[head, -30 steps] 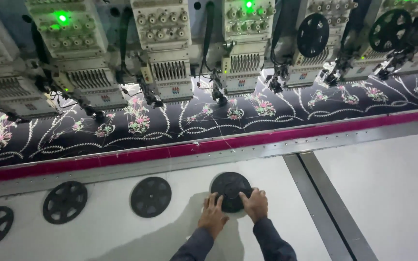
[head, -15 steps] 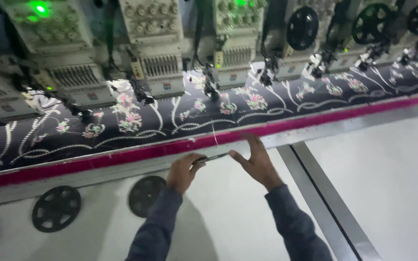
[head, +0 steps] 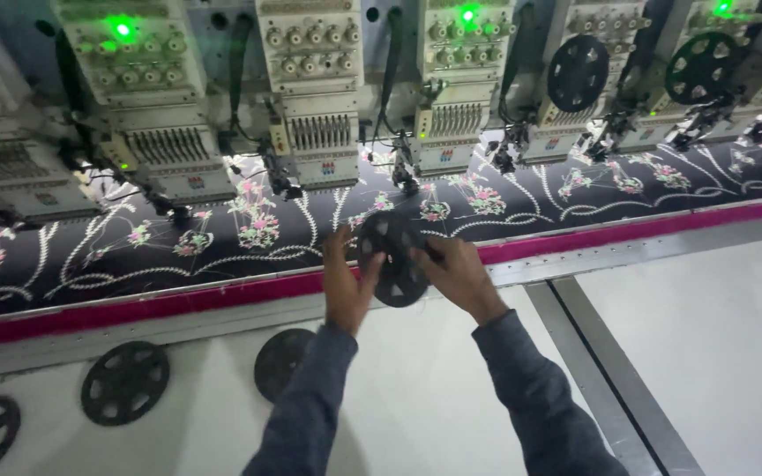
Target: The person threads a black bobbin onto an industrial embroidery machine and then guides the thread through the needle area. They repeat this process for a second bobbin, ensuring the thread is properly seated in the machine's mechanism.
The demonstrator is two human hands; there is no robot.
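Now we hold the flat black spoked plastic reel [head: 396, 262] between us — left hand [head: 346, 284] gripping its left rim, right hand [head: 457, 275] its right — face tilted up, raised over the dark floral embroidered cloth [head: 222, 231], below the embroidery heads [head: 315, 132].

Black reel [head: 396, 261], black cloth [head: 222, 238] with pink-and-white flowers (magenta edge), grey sleeves [head: 310, 397].

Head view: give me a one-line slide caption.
Both hands, left and right, hold a black reel above dark floral fabric under the embroidery heads.
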